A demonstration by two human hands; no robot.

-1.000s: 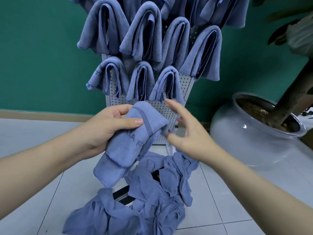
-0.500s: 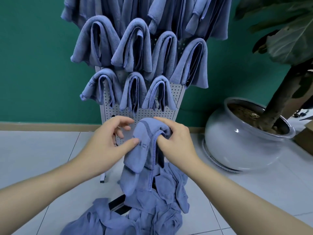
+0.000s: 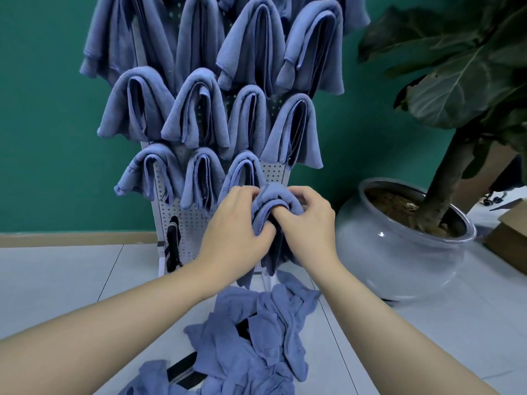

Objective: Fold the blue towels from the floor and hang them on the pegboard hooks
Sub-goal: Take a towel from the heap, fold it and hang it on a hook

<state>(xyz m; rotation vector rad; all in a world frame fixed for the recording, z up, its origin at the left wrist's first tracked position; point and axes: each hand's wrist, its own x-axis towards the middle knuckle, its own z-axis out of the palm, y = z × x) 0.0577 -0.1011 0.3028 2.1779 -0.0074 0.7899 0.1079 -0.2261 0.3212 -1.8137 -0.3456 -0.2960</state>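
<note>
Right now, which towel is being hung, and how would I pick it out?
Find the white pegboard against the green wall. On its lowest row, at the right end, the folded towel is gripped by the left hand and right hand; its neighbours hang untouched.

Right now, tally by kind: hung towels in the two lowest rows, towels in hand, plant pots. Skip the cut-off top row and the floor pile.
lowest-row hung towels: 3
second-row hung towels: 4
held towel, gripped by left hand and right hand: 1
plant pot: 1
Total: 9
</note>
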